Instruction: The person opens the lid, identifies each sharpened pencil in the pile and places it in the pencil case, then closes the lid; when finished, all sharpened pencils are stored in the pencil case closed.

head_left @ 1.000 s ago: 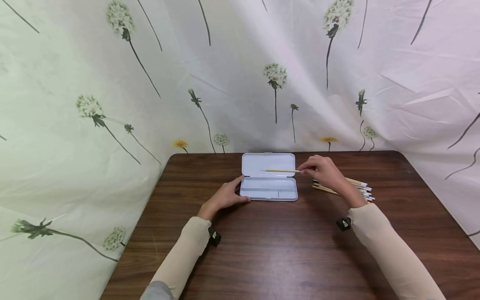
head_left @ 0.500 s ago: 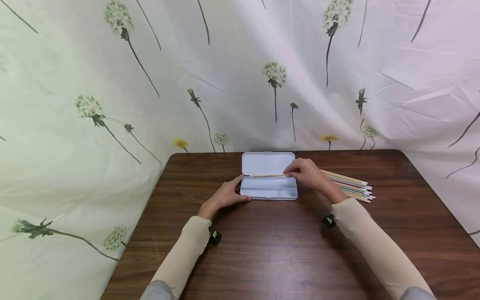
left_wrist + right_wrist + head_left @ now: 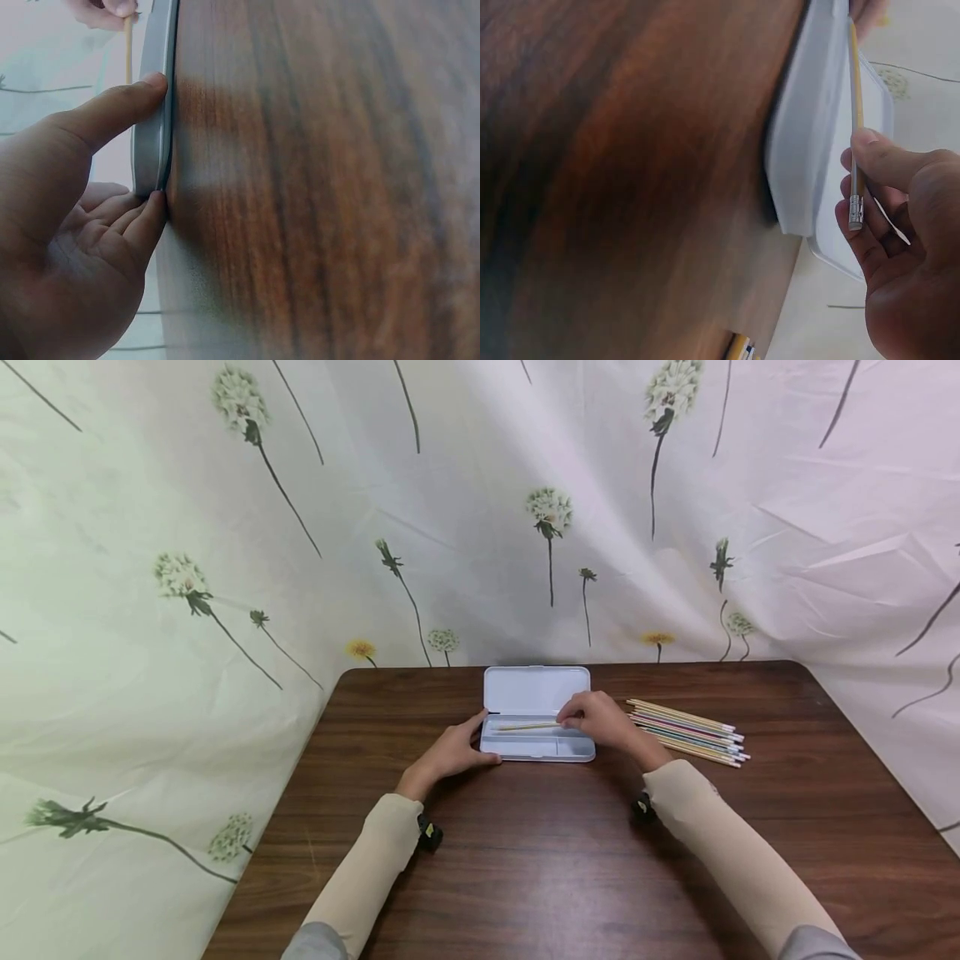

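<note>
One pencil (image 3: 525, 726) in play, clamped between thumb and fingers of the right hand (image 3: 596, 718) near its eraser end; shaft runs out leftward from the grip. Just changed: a second ago it was over the lid (image 3: 536, 689), then about the hinge line; now it's pulled nearer the person, over the long rear compartment (image 3: 540, 719) of the pencil case (image 3: 521, 748). I read that as lined up with the slot, roughly parallel to its long walls, not let go. Can't tell if the tip touches the floor yet.

Left hand (image 3: 450, 752) is well left of that grip and hasn't budged: thumb on the case's near-left corner, fingers round the left end. Looks like it's steadying the case.

Lid lies folded back, just beyond the grip. Remaining pencils (image 3: 686, 732) lie in a loose fan right of the grip, beside the right forearm, well apart from the case.

In the way: divider (image 3: 521, 738) just on the near side of the shaft; left fingertips not far past the tip; right hand hides the compartment's right end from where I stand. Angle matters, I'd say.

Dark wood table (image 3: 540, 860) under everything, dandelion-print curtain (image 3: 465, 527) beyond.
</note>
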`<state>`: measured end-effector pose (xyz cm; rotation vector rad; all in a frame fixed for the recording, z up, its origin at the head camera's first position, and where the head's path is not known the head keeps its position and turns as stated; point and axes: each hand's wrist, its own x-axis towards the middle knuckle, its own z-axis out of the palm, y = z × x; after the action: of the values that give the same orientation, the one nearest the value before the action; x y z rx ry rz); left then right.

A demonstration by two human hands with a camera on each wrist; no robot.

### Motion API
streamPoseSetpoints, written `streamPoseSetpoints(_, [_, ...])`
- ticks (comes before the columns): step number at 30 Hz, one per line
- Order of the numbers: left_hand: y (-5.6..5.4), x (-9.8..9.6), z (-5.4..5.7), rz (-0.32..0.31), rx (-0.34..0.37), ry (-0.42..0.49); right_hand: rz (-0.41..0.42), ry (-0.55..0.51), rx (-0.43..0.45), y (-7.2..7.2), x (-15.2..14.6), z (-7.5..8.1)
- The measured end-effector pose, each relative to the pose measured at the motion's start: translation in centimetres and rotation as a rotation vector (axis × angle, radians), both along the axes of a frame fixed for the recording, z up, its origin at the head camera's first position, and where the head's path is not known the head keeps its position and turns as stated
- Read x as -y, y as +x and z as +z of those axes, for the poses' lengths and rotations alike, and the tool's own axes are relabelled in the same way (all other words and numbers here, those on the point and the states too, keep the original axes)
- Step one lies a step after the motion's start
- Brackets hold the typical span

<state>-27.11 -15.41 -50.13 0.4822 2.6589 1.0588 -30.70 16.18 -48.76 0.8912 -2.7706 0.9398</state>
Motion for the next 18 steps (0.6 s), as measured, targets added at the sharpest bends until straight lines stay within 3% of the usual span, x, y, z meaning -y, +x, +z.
streamPoseSetpoints(10, [0.16,-0.04,0.10,0.008,0.004,-0.022,-0.005,0.162,0.043,0.29,0.72,-0.71])
streamPoseSetpoints(18, [0.13,0.01,0.09,0.008,0.005,-0.015,0.014,0.198,0.050,0.20,0.87,-0.58])
